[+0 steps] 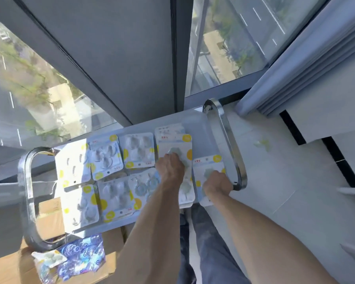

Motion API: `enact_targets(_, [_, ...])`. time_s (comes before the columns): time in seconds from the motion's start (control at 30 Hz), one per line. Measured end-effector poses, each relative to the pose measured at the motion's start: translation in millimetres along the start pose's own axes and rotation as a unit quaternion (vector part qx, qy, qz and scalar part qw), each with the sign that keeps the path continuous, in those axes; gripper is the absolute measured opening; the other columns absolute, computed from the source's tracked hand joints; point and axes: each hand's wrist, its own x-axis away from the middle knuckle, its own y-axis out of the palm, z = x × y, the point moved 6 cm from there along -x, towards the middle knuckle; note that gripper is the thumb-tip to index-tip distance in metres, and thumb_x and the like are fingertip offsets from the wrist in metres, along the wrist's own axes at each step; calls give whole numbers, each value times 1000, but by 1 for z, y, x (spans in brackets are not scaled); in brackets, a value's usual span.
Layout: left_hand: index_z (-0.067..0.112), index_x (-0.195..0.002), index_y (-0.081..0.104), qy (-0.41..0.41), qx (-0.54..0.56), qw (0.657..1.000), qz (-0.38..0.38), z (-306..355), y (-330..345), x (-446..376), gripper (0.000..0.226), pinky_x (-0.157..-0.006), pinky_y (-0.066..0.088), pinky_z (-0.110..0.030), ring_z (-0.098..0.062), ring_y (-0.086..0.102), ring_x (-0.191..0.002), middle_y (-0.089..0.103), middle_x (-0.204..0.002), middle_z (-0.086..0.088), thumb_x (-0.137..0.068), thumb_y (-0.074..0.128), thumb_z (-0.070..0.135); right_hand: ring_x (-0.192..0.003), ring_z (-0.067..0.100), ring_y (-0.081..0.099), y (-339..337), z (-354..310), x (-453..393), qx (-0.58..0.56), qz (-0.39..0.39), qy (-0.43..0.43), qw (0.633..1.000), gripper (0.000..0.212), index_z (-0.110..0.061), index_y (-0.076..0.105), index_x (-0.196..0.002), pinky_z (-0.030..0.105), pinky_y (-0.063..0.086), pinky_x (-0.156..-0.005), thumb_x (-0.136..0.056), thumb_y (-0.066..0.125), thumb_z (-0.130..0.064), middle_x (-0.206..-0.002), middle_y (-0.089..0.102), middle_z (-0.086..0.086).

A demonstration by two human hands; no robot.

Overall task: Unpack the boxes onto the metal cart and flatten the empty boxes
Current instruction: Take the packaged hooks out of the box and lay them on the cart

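The metal cart (201, 124) stands in front of me, its top covered with several white-and-yellow blister packs (138, 150). My left hand (170, 168) grips one pack (175, 144) near the cart's right side. My right hand (217, 184) grips another pack (208, 162) at the right end of the cart, by the chrome handle (230, 144). An open cardboard box (49, 220) sits on the floor under the cart's left end, with blue foil packets (82, 255) and one more blister pack (49, 258) lying on its flap.
A second chrome handle (27, 193) closes the cart's left end. Windows and a dark pillar (131, 58) stand right behind the cart. A grey curtain (307, 64) hangs at the right above pale floor tiles (285, 181). My legs are below the cart's near edge.
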Motion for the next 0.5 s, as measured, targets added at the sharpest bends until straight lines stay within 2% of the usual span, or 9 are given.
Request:
enact_targets(0.13, [17, -123, 62, 12, -38, 999, 10, 30, -8, -28, 30, -84, 48, -34, -27, 62, -112, 63, -121, -5, -97, 46, 17, -102, 23, 66, 6, -3, -22, 16, -28, -8, 999, 21, -16, 64, -110, 28, 47, -69, -89, 60, -15, -109, 68, 4])
enact_targets(0.27, [19, -118, 64, 16, -47, 999, 7, 53, -15, -53, 30, -80, 47, -31, -26, 64, -108, 66, -116, -4, -93, 51, 12, -103, 22, 65, 15, 1, -40, 37, -60, -14, 997, 28, -14, 60, -117, 27, 45, -66, -89, 58, -11, -110, 67, 3])
enact_targets(0.4, [19, -115, 67, 26, -56, 998, -3, 74, -11, -67, 29, -73, 45, -29, -25, 67, -103, 68, -110, -2, -88, 58, 9, -108, 23, 64, 21, 3, -48, 33, -71, -29, 997, 26, -15, 59, -118, 29, 50, -75, -92, 58, -16, -117, 65, 3])
enact_targets(0.5, [18, -115, 67, 37, -64, 997, -22, 88, -3, -72, 30, -79, 51, -31, -26, 66, -106, 68, -112, -3, -87, 62, 9, -107, 24, 65, 24, 5, -54, 7, -71, -27, 997, 24, -14, 61, -115, 31, 54, -79, -92, 58, -20, -114, 66, 4])
